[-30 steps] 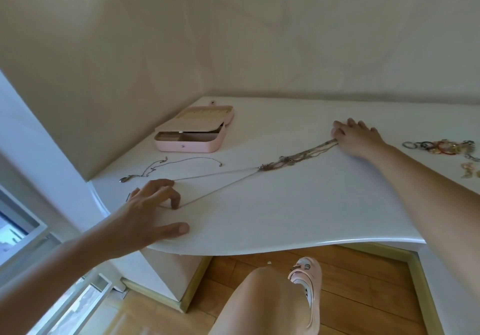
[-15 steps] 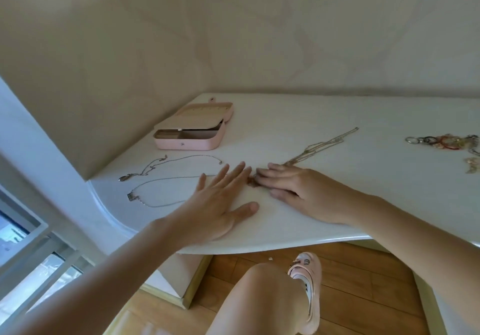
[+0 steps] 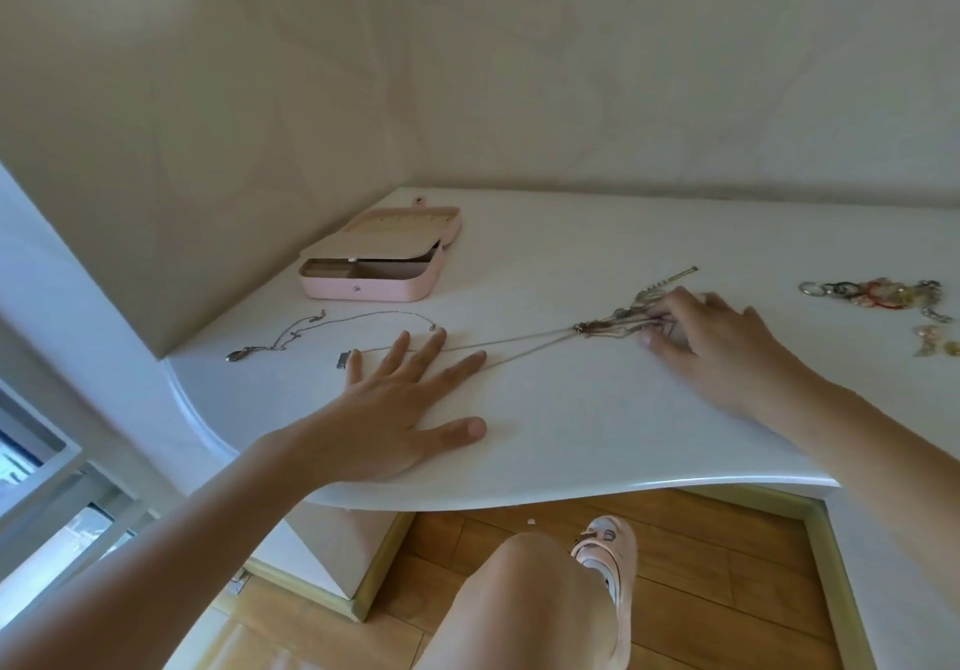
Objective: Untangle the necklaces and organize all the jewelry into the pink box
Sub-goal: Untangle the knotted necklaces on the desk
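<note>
- White table [image 3: 571,435] carries all the jewelry.
- Pink box [image 3: 374,282] stands open near the rear left corner, with its lid laid back, apart from both hands.
- Tangled necklaces [image 3: 615,317] lie in the middle of the table, and 2 thin chain strands [image 3: 519,339] run from the knot toward the left edge.
- Left hand [image 3: 410,409] lies flat near the front edge, with its fingers [image 3: 423,357] straight and spread, pressing on these strands.
- Right hand [image 3: 727,352] rests at the right end of the knot. Its fingers [image 3: 678,306] are bent with the tips on the chains, and I cannot tell if they pinch them.
- 1 separate necklace [image 3: 291,338] lies loose near the left edge, between the box and the left hand.
- Small pile of rings and other pieces [image 3: 872,293] lies near the right edge, well apart from both hands.
</note>
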Motion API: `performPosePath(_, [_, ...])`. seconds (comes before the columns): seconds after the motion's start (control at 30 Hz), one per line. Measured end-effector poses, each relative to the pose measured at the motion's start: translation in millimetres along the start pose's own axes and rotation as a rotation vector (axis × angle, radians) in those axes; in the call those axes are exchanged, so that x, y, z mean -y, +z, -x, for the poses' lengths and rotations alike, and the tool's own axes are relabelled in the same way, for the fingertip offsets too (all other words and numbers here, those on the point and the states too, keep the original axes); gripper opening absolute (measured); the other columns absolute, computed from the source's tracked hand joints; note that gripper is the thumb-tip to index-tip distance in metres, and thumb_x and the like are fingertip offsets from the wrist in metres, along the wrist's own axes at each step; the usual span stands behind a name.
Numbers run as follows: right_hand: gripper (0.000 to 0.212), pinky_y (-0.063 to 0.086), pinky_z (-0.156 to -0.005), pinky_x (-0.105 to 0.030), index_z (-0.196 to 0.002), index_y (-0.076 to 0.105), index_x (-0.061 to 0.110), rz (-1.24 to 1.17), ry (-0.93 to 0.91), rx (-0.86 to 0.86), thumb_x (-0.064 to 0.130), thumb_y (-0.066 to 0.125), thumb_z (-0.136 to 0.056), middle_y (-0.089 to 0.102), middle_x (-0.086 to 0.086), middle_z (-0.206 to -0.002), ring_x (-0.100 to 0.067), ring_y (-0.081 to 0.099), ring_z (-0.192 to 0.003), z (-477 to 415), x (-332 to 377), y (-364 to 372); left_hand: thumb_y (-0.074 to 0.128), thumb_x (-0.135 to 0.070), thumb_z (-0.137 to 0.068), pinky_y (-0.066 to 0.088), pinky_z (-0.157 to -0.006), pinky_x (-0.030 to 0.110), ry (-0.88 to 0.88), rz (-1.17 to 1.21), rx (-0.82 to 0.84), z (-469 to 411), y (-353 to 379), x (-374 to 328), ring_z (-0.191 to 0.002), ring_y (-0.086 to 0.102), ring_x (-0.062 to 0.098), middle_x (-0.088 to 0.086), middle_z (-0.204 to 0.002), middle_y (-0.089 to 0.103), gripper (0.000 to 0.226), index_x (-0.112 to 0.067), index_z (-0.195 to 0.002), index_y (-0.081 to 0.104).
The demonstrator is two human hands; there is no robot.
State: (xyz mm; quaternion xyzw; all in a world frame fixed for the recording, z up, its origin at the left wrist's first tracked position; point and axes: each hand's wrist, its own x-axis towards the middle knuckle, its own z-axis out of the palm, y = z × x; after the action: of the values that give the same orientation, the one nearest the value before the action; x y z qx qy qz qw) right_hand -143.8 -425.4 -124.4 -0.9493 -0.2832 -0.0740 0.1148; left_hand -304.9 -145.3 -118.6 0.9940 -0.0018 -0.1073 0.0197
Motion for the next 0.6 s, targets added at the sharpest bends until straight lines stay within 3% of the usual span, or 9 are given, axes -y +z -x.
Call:
performPosePath(0.07, [0.045, 0.025, -0.106, -0.053, -0.128, 0.041, 0.024, 0.093, 0.15, 0.04, 0.053, 0.03, -0.095, 0.045, -0.007, -0.138, -0.032, 0.034, -0.13, -5.8, 1.4, 2.5, -0.01, -0.096, -0.05, -0.016, -0.109, 0.058, 0.044, -0.011, 0.025, 4.0, -1.8, 2.0, -0.14, -0.029, 0.022, -0.012, -0.151, -0.032, 0.078, -0.069, -0.121, -0.03])
performPosePath(0.17, [0.054, 0.007, -0.112, -0.057, -0.143, 0.027, 0.028, 0.102, 0.261, 0.127, 0.056, 0.022, -0.097, 0.012, -0.018, -0.156, -0.039, 0.007, -0.144, -11.6, 9.0, 5.5, -0.005, -0.098, -0.05, -0.017, -0.11, 0.058, 0.096, -0.012, 0.06, 16.0, -3.7, 7.6, -0.138, -0.033, 0.02, -0.017, -0.147, -0.036, 0.079, -0.071, -0.12, -0.029])
performPosePath(0.2, [0.053, 0.008, -0.112, -0.056, -0.143, 0.029, 0.027, 0.094, 0.266, 0.115, 0.053, 0.024, -0.097, 0.014, -0.018, -0.156, -0.038, 0.008, -0.144, -13.7, 10.0, 6.8, -0.003, -0.098, -0.051, -0.017, -0.11, 0.058, 0.104, -0.008, 0.068, 20.0, -3.5, 10.1, -0.138, -0.033, 0.019, -0.019, -0.145, -0.037, 0.079, -0.071, -0.121, -0.028])
performPosePath(0.27, [0.04, 0.021, -0.108, -0.049, -0.129, 0.053, 0.017, 0.054, 0.172, -0.092, 0.038, 0.037, -0.098, 0.041, -0.017, -0.143, -0.037, 0.03, -0.136, -16.8, 9.2, 8.7, 0.002, -0.098, -0.052, -0.017, -0.11, 0.058, 0.115, -0.014, 0.078, 25.6, -2.6, 14.8, -0.137, -0.034, 0.017, -0.024, -0.141, -0.04, 0.08, -0.071, -0.122, -0.026])
performPosePath(0.33, [0.02, 0.034, -0.094, -0.034, -0.099, 0.068, 0.007, -0.11, -0.021, -0.376, 0.02, 0.054, -0.09, 0.063, -0.013, -0.112, -0.033, 0.055, -0.11, -18.3, 7.7, 7.9, 0.008, -0.098, -0.053, -0.017, -0.11, 0.058, 0.123, 0.009, 0.085, 26.9, -2.8, 18.8, -0.137, -0.033, 0.015, -0.028, -0.139, -0.039, 0.08, -0.074, -0.123, -0.021])
performPosePath(0.37, [0.012, 0.037, -0.085, -0.028, -0.093, 0.069, 0.007, -0.223, -0.117, -0.417, 0.013, 0.061, -0.086, 0.064, -0.008, -0.101, -0.028, 0.06, -0.096, -15.6, 10.5, 5.6, 0.013, -0.099, -0.052, -0.017, -0.111, 0.057, 0.121, 0.056, 0.08, 26.4, -3.4, 19.5, -0.138, -0.03, 0.013, -0.03, -0.141, -0.034, 0.079, -0.077, -0.122, -0.015])
performPosePath(0.43, [0.013, 0.041, -0.077, -0.021, -0.096, 0.07, 0.009, -0.347, -0.269, -0.3, 0.008, 0.068, -0.083, 0.059, 0.002, -0.095, -0.015, 0.058, -0.083, -9.5, 20.1, 3.5, 0.022, -0.099, -0.051, -0.015, -0.112, 0.053, 0.081, 0.218, 0.017, 23.3, -5.2, 15.3, -0.138, -0.022, 0.006, -0.032, -0.145, -0.017, 0.071, -0.08, -0.119, 0.01])
performPosePath(0.5, [0.018, 0.04, -0.077, -0.016, -0.101, 0.072, 0.012, -0.371, -0.307, -0.174, 0.016, 0.07, -0.083, 0.061, 0.005, -0.093, -0.013, 0.06, -0.085, -9.7, 25.9, 6.4, 0.029, -0.093, -0.059, -0.012, -0.114, 0.047, 0.013, 0.34, -0.104, 17.4, -6.3, 2.7, -0.138, -0.012, 0.001, -0.029, -0.146, -0.004, 0.06, -0.066, -0.112, 0.037])
performPosePath(0.6, [0.018, 0.041, -0.079, -0.019, -0.101, 0.075, 0.013, -0.321, -0.356, -0.129, 0.016, 0.07, -0.084, 0.069, -0.001, -0.096, -0.017, 0.065, -0.09, -12.7, 27.8, 6.1, 0.032, -0.071, -0.077, -0.013, -0.115, 0.033, 0.076, 0.374, -0.234, 0.3, -5.1, -29.6, -0.138, -0.012, -0.005, -0.021, -0.155, 0.004, 0.061, -0.044, -0.132, 0.035])
